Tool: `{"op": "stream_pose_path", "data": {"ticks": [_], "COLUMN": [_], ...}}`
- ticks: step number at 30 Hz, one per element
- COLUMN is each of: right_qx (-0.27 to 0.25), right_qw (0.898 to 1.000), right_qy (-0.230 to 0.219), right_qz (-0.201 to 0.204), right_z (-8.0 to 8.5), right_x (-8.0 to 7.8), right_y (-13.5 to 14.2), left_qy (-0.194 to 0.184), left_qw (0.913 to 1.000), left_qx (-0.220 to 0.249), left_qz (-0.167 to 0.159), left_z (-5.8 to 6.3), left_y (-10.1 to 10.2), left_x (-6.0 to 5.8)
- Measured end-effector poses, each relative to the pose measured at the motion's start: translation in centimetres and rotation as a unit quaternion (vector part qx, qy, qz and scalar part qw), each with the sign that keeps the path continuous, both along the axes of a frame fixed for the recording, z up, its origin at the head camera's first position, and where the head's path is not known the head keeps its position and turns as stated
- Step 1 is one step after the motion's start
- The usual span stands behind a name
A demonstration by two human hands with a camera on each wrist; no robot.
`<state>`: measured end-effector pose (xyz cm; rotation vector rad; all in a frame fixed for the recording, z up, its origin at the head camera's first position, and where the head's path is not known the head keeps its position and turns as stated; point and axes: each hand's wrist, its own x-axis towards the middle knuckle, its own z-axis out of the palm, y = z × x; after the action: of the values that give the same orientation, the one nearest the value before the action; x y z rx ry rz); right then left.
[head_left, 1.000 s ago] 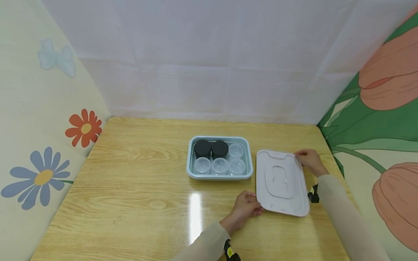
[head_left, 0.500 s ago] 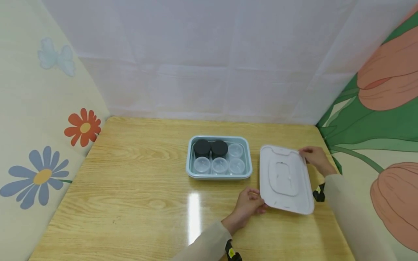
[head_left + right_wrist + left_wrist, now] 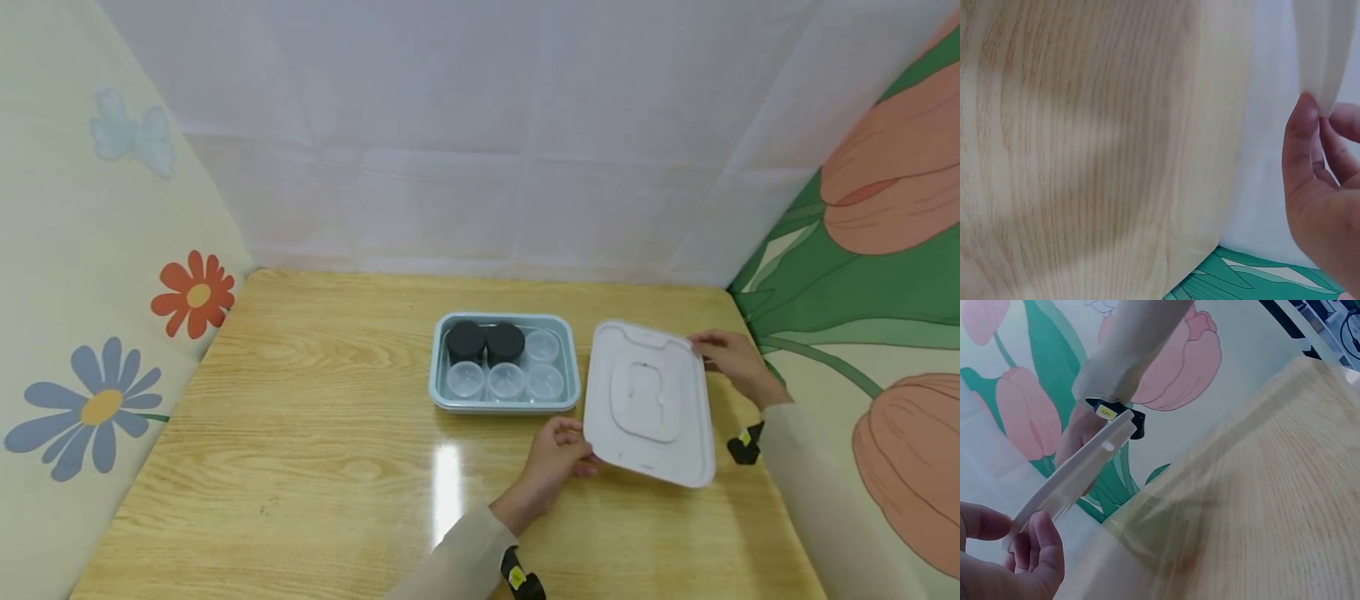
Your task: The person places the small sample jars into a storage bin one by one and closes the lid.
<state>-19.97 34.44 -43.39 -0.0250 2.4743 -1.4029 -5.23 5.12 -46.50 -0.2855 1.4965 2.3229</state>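
Note:
A white rectangular lid [image 3: 648, 404] is held up off the table between both hands, as the left wrist view shows from the side. My left hand [image 3: 551, 462] pinches its near left corner between thumb and fingers. At the far right corner my right hand [image 3: 735, 362] pinches the rim; in the right wrist view the thumb and fingertips [image 3: 1305, 119] meet on the lid's edge. Left of the lid stands a light blue container [image 3: 504, 408]. Inside are two black-capped jars [image 3: 466, 340] and several clear-topped round cups [image 3: 506, 382].
All this is on a wood-grain table [image 3: 300, 450]. A white cloth backdrop [image 3: 450, 167] hangs behind it, with flower-printed panels [image 3: 892, 208] on either side. A black wrist strap [image 3: 745, 444] sits on the right sleeve.
The lid first shifted right and away from me, then came back left toward the container, its far edge higher in view. Both hands kept their pinch on it. The container stayed put.

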Motion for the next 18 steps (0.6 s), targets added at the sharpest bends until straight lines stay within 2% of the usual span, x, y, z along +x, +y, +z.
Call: {"op": "stream_pose_path", "data": {"ticks": [7,12,18], "right_qx": [-0.059,-0.124,-0.19], "right_qw": [0.998,0.992,0.98], "right_qy": [-0.007,-0.02,-0.022], "right_qz": [0.016,0.025,0.056], "right_z": [0.6,1.0,1.9], "right_x": [0.3,0.5,1.1], "right_y": [-0.1,-0.3,-1.4], "left_qy": [0.017,0.038,0.053], "left_qw": [0.9995,0.9985,0.9975], "left_qx": [0.028,0.038,0.034], "left_qz": [0.002,-0.002,0.032], "left_z": [1.0,1.3,1.7], "left_y": [-1.8,-3.5,-5.6], "left_x": [-0.3,-0.9,-1.9]}}
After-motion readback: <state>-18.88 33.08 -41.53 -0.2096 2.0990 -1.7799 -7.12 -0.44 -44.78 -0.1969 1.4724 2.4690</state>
